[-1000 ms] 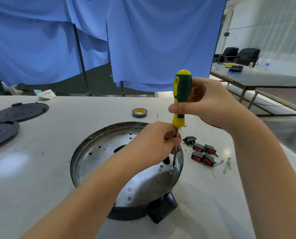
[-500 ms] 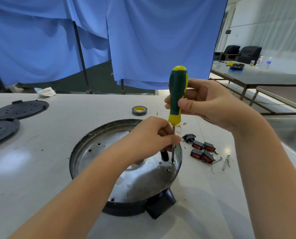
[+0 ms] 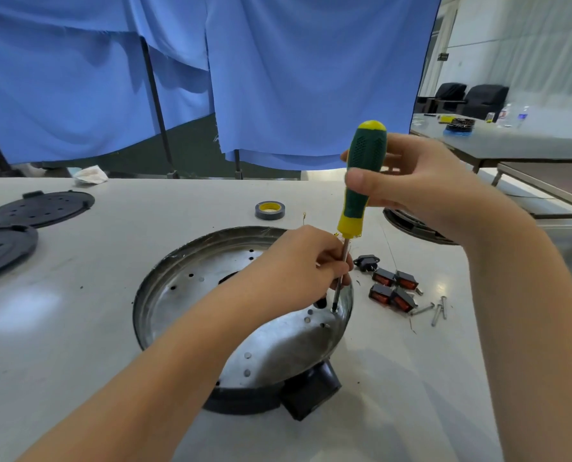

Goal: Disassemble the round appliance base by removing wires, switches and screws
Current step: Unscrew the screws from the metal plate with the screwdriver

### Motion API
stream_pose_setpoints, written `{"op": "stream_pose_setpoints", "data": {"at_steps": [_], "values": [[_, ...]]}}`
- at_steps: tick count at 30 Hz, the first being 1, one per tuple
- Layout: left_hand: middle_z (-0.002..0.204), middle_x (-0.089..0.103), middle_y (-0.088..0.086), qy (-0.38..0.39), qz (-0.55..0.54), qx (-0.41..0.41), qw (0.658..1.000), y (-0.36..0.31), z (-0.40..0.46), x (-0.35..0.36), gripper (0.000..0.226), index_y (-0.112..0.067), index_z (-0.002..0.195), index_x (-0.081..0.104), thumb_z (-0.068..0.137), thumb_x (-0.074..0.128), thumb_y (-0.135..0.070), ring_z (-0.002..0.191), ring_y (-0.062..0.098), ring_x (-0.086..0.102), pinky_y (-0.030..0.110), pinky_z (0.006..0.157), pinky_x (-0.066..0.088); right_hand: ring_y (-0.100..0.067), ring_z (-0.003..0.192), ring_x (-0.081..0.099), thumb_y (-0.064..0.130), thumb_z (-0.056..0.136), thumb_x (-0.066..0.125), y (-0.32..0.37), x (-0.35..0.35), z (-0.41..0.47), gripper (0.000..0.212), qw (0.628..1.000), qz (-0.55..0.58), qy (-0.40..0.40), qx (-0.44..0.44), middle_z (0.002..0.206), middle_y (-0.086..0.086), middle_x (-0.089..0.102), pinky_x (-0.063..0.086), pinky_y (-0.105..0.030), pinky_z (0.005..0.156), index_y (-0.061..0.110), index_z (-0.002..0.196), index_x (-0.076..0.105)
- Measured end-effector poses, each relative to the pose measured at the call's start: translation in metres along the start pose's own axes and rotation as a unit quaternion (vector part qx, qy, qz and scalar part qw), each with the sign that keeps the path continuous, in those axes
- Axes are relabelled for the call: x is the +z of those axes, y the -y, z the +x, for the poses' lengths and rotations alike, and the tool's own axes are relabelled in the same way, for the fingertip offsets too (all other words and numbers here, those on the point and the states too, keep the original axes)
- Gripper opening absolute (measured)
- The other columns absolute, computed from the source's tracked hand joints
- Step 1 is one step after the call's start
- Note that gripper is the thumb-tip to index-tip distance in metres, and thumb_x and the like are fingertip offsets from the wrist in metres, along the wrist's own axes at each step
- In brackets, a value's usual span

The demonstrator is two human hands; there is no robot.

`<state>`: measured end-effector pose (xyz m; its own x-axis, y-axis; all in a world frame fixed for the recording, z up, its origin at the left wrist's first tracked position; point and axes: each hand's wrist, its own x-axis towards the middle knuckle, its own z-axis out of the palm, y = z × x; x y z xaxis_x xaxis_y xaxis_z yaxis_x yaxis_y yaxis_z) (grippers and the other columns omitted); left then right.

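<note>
A: Right hand [image 3: 421, 191] grips green-yellow screwdriver [image 3: 361, 181] handle; left hand [image 3: 298, 265] pinches its shaft.
B: Tip's on a screw near round metal appliance base [image 3: 191, 295] rim, mid-table. Keep it vertical, press down.

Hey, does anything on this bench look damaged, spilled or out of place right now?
Nothing looks damaged or spilled. The round base sits tilted, propped on a black block. Removed switches and screws lie loose beside it.
</note>
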<state>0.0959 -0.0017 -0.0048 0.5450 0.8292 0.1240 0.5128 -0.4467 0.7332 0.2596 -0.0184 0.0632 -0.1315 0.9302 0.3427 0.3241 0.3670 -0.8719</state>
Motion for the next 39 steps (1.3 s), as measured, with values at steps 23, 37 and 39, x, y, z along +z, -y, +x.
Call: {"op": "stream_pose_setpoints", "data": {"at_steps": [23,37,39], "values": [[0.08,0.069,-0.003,-0.031,0.035,-0.002,0.999,-0.001,-0.001,-0.002,0.014,-0.026,0.076,0.058,0.087,0.066,-0.032,0.071,0.01,0.068,0.031,0.077,0.057,-0.016,0.081,0.07,0.034,0.068,0.076,0.0,0.015,0.004,0.037,0.994,-0.098,0.003,-0.05,0.091,-0.002,0.072,0.057,-0.024,0.078,0.031,0.102,0.061],[0.087,0.072,-0.005,-0.018,0.015,0.008,1.0,0.0,-0.002,0.0,0.007,-0.021,0.092,0.068,0.091,0.062,-0.019,0.079,0.007,0.069,0.032,0.084,0.056,-0.008,0.098,0.068,0.032,0.069,0.073,0.0,0.0,-0.001,0.064,0.998,-0.007,0.061,-0.011,0.105,0.005,0.07,0.055,-0.022,0.081,0.03,0.13,0.05],[0.086,0.07,-0.003,-0.028,0.045,0.018,0.998,-0.002,-0.002,0.002,0.007,-0.019,0.091,0.068,0.09,0.063,-0.023,0.079,0.012,0.068,0.036,0.082,0.056,0.005,0.087,0.064,0.048,0.059,0.074,0.004,0.003,0.0,0.064,0.995,-0.094,0.014,-0.015,0.098,0.013,0.067,0.05,-0.01,0.071,0.035,0.12,0.056]]}}
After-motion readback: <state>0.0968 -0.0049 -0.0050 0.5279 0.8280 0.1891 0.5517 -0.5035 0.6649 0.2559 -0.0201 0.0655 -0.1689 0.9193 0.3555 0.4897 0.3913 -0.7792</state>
